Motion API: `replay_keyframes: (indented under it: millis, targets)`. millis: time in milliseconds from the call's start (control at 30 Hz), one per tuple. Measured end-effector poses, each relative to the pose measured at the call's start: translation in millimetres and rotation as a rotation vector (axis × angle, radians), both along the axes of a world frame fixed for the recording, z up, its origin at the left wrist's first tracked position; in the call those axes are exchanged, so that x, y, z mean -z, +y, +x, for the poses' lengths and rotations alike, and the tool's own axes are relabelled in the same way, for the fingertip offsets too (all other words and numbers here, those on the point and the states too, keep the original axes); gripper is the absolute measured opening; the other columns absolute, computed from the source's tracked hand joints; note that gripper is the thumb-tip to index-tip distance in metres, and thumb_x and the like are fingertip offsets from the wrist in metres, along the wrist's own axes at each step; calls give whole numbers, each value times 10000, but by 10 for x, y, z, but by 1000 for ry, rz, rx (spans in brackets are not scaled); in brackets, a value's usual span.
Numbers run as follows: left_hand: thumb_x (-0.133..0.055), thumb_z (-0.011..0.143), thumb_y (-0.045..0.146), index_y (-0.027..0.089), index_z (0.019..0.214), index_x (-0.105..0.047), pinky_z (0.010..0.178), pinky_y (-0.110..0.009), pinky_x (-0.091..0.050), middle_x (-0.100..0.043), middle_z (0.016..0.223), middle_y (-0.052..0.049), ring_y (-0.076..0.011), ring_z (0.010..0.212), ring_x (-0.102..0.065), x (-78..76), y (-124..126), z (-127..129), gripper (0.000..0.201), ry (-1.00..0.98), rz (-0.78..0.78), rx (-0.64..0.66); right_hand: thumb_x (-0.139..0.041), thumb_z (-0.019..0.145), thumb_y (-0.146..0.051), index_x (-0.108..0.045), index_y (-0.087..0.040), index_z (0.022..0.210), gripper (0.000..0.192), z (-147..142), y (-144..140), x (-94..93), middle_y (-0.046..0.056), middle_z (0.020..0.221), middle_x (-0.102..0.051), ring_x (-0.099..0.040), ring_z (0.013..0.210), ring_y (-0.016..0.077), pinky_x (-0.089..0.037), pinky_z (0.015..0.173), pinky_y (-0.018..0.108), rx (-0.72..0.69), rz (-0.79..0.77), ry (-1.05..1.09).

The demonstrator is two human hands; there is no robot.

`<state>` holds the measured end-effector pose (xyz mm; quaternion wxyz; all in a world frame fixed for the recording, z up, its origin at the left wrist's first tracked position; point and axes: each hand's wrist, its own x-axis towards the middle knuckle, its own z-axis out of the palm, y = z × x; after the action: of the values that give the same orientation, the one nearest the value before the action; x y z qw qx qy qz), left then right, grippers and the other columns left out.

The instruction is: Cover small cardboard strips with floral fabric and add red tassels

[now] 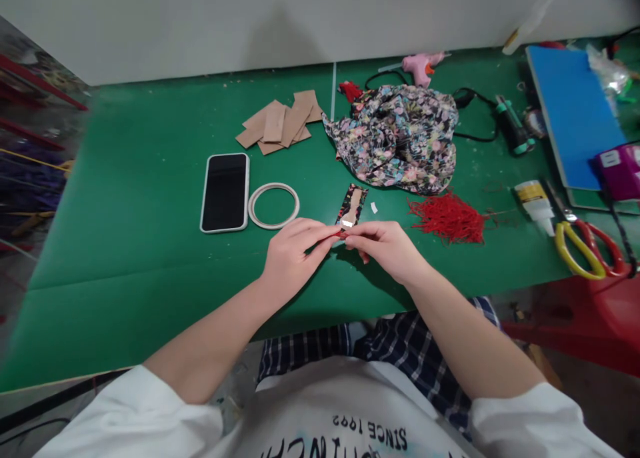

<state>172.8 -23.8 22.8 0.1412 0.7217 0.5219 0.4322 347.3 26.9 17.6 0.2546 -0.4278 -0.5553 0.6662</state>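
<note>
Your left hand (290,255) and right hand (385,245) meet fingertip to fingertip, and both pinch the near end of a small fabric-covered strip (351,208) that lies flat on the green table (150,245) and points away from you. The left thumb and forefinger close on its near left corner, the right ones on its near right corner; a small shiny patch shows just beyond your fingertips, whether tape or glue you cannot tell from here.

Judge the strip as very light and fairly stiff, like thin card wrapped in cloth, so it will likely bend rather than flop. The cloth edges look loose enough to slip off the card, so hold it by the near end and the long edges, pinching cloth and card together.

Just beyond the right hand lies a tiny white scrap (375,207), and further right a bundle of red threads (449,219). Past the strip sits a heap of floral fabric (397,138). Beyond your left hand rest a white ring (256,213) and a phone (225,192), with card pieces (280,121) further off. Scissors (585,245) and a glue bottle (535,205) lie well out to the right.
</note>
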Motion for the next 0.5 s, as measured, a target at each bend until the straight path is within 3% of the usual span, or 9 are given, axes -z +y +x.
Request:
replay_keyframes:
  millis: [267, 500]
  targets:
    - [-590, 811, 210, 215, 930, -696, 733, -212, -491, -703, 868, -5, -105, 771, -632, -47, -14, -1, 160, -75, -163, -26, -626, 731, -376, -670, -177, 764, 206, 10, 12, -52, -22, 603, -596, -454, 466, 44, -368, 413, 169, 54, -28, 22]
    - [-620, 781, 216, 204, 862, -693, 739, -226, -497, -698, 857, -6, -115, 775, -634, -50, -5, 18, 110, -135, -191, -40, -663, 693, -364, -649, -167, 747, 205, 34, 46, -58, -32, 604, -569, -438, 457, 40, -351, 400, 172, 74, -28, 14]
